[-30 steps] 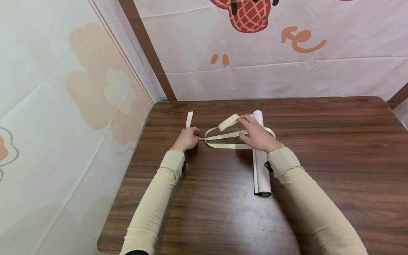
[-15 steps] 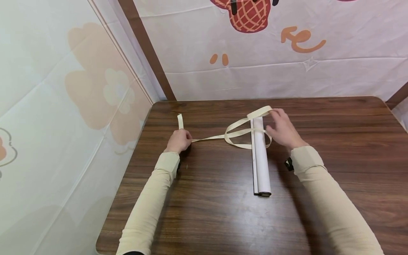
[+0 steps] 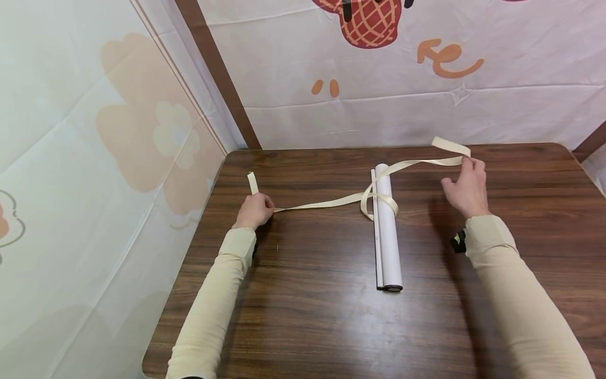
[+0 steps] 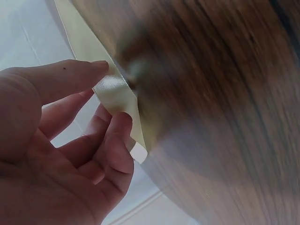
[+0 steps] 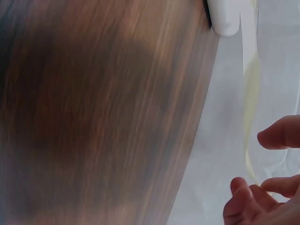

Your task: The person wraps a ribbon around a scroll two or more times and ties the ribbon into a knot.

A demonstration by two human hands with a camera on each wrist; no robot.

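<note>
A white roll (image 3: 391,252) with a thin white rod along its left side lies lengthwise on the table; its near end is dark. A cream ribbon (image 3: 326,203) loops loosely around its upper half. My left hand (image 3: 253,210) pinches the ribbon left of the roll, a short tail standing up beyond the fingers. Past the roll to the right, my right hand (image 3: 467,189) holds the other part between its fingers, raised, with its end flopping left. In the left wrist view the ribbon (image 4: 112,89) passes between thumb and fingers. The right wrist view shows the ribbon (image 5: 251,93) running from the roll's end (image 5: 225,16).
The brown wood-grain table (image 3: 312,316) has rounded corners. A printed white cloth (image 3: 402,116) hangs behind its far edge, and another patterned cloth (image 3: 61,237) stands along the left side.
My right hand has moved right, past the roll, drawing the ribbon with it. The left hand has slid left. The loop has shrunk around the roll, and the left stretch has lengthened and straightened.
</note>
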